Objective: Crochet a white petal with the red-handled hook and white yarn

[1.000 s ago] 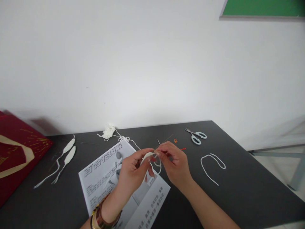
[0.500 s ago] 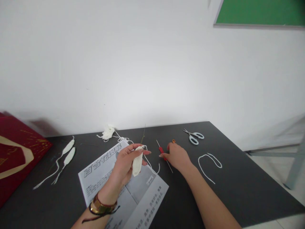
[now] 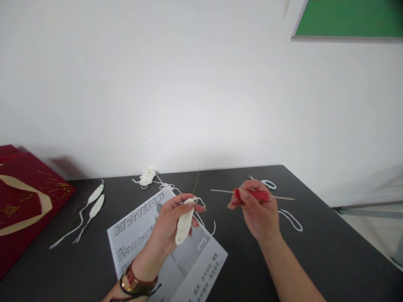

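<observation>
My left hand [image 3: 173, 220] pinches a white crocheted petal [image 3: 184, 222] above a printed sheet [image 3: 141, 235]. From the petal's top a thin wire [image 3: 197, 180] sticks up, and a loose white yarn tail [image 3: 206, 228] hangs to its right. To the right, my right hand [image 3: 260, 212] is closed around the red grip of a crochet hook [image 3: 256, 195], lifted off the table. The hook's metal shaft shows at both ends of the grip and lies nearly level. My two hands are apart.
Two finished white petals [image 3: 96, 205] with yarn tails lie on the dark table [image 3: 315, 251] at left, beside a red gift bag [image 3: 31, 201]. A white yarn bundle [image 3: 147, 176] rests near the wall. Scissors [image 3: 269, 184] and a yarn piece [image 3: 292, 220] lie partly behind my right hand.
My right hand has picked the crochet hook up from the table, raising it and turning it nearly level. My left hand still holds the petal. The view has shifted slightly.
</observation>
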Demonstrator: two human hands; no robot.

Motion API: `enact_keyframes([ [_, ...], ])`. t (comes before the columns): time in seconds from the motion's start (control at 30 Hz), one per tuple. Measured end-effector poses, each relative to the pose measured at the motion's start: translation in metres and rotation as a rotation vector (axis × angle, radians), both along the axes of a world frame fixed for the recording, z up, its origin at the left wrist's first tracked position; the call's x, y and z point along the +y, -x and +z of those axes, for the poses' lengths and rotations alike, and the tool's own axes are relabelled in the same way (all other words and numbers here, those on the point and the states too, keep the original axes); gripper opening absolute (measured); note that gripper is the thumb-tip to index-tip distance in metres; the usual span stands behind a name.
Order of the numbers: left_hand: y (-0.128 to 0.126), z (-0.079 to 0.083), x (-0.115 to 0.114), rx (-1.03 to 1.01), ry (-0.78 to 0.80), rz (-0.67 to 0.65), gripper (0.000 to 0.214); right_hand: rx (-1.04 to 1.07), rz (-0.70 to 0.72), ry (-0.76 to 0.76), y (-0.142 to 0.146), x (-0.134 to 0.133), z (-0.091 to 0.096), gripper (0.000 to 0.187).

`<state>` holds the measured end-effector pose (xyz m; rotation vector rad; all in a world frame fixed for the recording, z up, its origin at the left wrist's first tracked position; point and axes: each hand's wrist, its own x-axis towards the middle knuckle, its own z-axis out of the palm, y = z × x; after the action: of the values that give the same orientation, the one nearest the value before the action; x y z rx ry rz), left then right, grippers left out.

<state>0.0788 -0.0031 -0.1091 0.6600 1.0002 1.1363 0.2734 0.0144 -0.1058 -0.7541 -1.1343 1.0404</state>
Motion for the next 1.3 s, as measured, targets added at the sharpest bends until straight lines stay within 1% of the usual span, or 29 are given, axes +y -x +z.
enact_keyframes([
  [0.03,0.0,0.0,0.0,-0.004,0.003,0.006,0.03,0.003,0.03,-0.049,0.003,-0.006,0.002,0.006],
  [0.13,0.0,0.0,-0.001,-0.008,0.003,0.019,0.029,-0.142,0.074,-0.152,0.012,-0.019,-0.001,0.004],
  [0.2,0.0,0.0,-0.001,-0.015,0.001,0.02,0.029,-0.24,0.049,-0.203,0.015,-0.023,-0.005,0.008],
  [0.3,0.0,0.0,-0.001,-0.035,0.001,0.009,0.028,-0.358,-0.024,-0.282,0.016,-0.024,-0.009,0.016],
  [0.43,0.0,0.0,-0.002,-0.041,0.01,0.005,0.027,-0.485,-0.054,-0.343,0.017,-0.024,-0.011,0.018],
  [0.63,-0.001,0.0,-0.003,-0.031,0.005,0.007,0.03,-0.489,-0.087,-0.367,0.019,-0.024,-0.012,0.018],
  [0.9,-0.002,0.0,-0.004,-0.03,-0.001,0.005,0.029,-0.516,-0.075,-0.42,0.021,-0.023,-0.012,0.027],
  [1.0,-0.002,-0.001,-0.004,-0.031,-0.003,-0.006,0.028,-0.521,-0.07,-0.468,0.022,-0.022,-0.013,0.03],
  [1.13,-0.002,-0.001,-0.004,-0.028,-0.021,-0.009,0.029,-0.586,-0.093,-0.625,0.022,-0.02,-0.018,0.041],
  [1.2,-0.002,-0.001,-0.003,-0.021,-0.038,0.007,0.032,-0.693,-0.084,-0.752,0.021,-0.019,-0.021,0.046],
  [1.3,-0.003,-0.001,-0.003,-0.001,-0.061,0.04,0.032,-0.905,-0.107,-0.901,0.021,-0.019,-0.023,0.044],
])
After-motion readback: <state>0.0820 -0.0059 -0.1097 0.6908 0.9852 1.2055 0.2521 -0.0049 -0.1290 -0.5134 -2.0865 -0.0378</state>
